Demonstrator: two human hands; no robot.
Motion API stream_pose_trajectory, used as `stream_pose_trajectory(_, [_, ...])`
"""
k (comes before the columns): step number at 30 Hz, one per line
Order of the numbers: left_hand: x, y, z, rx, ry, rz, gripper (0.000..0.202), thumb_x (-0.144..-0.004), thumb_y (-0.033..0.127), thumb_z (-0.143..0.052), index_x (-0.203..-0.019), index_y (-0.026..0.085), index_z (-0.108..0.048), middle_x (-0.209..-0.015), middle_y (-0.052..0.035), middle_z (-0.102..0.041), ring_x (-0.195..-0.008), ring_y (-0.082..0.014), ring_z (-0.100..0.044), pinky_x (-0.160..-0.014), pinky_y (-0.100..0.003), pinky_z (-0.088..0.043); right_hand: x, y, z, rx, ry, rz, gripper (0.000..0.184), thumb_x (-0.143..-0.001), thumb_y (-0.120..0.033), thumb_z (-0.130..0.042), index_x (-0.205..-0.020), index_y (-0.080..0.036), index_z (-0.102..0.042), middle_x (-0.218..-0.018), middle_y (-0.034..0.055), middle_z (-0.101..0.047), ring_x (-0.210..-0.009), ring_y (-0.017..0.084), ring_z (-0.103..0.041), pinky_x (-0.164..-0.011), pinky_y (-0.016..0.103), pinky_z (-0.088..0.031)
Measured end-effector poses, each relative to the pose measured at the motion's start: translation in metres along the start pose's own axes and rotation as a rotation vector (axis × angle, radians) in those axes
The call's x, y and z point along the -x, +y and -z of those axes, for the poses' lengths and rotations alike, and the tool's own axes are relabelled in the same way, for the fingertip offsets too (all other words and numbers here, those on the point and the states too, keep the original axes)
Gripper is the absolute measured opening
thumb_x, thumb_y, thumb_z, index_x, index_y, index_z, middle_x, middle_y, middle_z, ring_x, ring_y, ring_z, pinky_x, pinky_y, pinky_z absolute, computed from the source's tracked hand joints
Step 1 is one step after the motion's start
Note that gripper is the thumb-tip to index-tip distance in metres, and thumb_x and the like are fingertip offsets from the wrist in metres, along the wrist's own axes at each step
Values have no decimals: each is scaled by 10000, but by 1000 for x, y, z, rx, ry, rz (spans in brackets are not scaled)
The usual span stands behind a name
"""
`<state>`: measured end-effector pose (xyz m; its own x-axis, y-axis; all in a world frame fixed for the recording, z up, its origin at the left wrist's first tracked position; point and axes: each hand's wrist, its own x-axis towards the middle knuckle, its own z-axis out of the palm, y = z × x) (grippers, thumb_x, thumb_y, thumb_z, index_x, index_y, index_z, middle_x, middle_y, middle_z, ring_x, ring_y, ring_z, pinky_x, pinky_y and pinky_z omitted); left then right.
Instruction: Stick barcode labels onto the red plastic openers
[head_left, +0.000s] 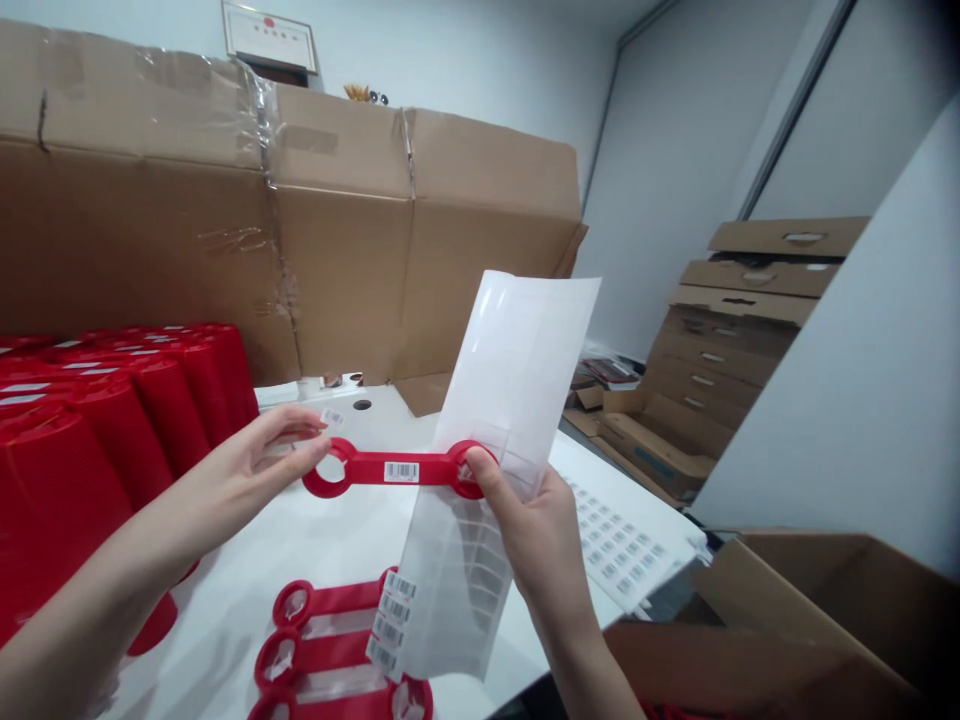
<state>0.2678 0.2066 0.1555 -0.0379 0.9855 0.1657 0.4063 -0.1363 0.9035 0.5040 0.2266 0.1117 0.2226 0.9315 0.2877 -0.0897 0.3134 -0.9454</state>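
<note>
A small white barcode label [332, 416] sticks out from the fingertips of my left hand [281, 450], which are pinched. The left thumb tip is beside the left ring of a flat red strip with a ring at each end [375, 467]; I cannot tell whether they touch. A barcode label sits on the middle of that strip. My right hand [536, 520] is closed on the strip's right ring, thumb on top, and also on a curled label sheet [517, 350] behind it. Several barcode labels remain at the sheet's lower left edge. Below lie several similar red strips [341, 652] on the white table.
Rolled red pieces [172, 390] with white labels stand in rows at left. Tall cardboard [345, 260] lines the table's back. More barcode sheets [619, 545] lie at right. An open cardboard box [847, 560] stands lower right, and flat boxes [720, 350] are stacked behind.
</note>
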Motion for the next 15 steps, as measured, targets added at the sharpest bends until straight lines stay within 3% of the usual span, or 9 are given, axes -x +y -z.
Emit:
stream_pose_trajectory(3, [3, 2, -1, 57, 54, 29, 445, -840, 666, -612, -1199, 403, -592, -1277, -24, -684, -1301, -311, -567, -1091, -451, -458, 1, 0, -1, -11, -10, 4, 325, -708, -515, -813, -817, -216, -746, -794, 37, -771, -749, 229, -730, -640, 339, -585])
stream_pose_trajectory(7, [5, 2, 2, 152, 80, 136, 539, -817, 667, -632, -1314, 477, -543, -1387, -22, -628, -1210, -342, -642, -942, -457, -573, 0, 2, 1, -13, 5, 6, 333, -712, -520, -813, -822, -211, -756, -783, 38, -771, -736, 227, -724, -636, 339, -576])
stream_pose_trajectory(12, [-3, -8, 15, 187, -49, 18, 555, -781, 519, -756, -1301, 413, -596, -1277, -41, -685, -1209, -328, -645, -999, -465, -553, -8, 6, 3, -141, -48, -47, 365, -709, -524, -822, -854, -192, -777, -843, 57, -788, -760, 226, -723, -667, 334, -570])
stream_pose_trajectory(15, [-4, -10, 23, 212, -172, 23, 512, -815, 462, -751, -1305, 411, -609, -1306, -42, -685, -1217, -307, -647, -1018, -440, -546, -12, 7, 4, -225, -95, -111, 371, -711, -509, -831, -871, -179, -775, -832, 58, -782, -731, 211, -714, -665, 322, -566])
